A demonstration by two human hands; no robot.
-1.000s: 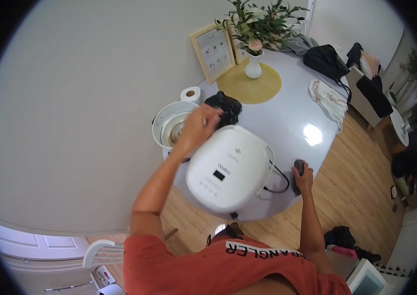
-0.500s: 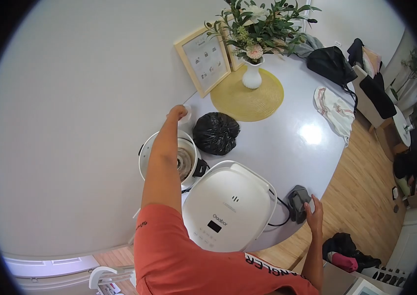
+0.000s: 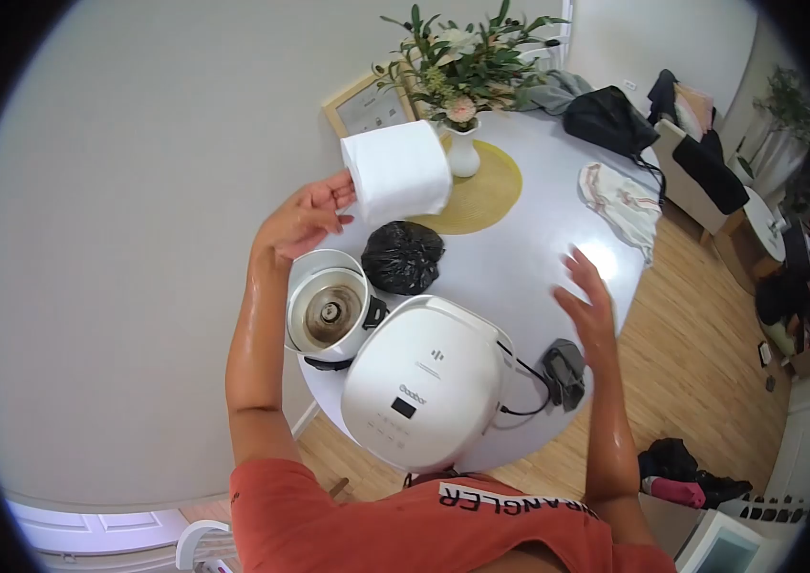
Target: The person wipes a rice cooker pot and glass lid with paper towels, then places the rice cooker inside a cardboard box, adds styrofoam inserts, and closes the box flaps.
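Toilet-paper roll [image 3: 400, 172] had just come up from the worktop [image 3: 520, 286], held by the left hand [image 3: 305, 220], which meant, as I judged, that it was free to be moved. It hung just right of the half-curled left fingers, whose exact hold was hidden. The right hand [image 3: 591, 306] had left the grey item [image 3: 564, 372], its fingers spread and empty.

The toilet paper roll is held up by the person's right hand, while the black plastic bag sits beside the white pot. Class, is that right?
Not quite: the head view shows the toilet paper roll held up by the left hand. The black plastic bag does sit beside the white pot.
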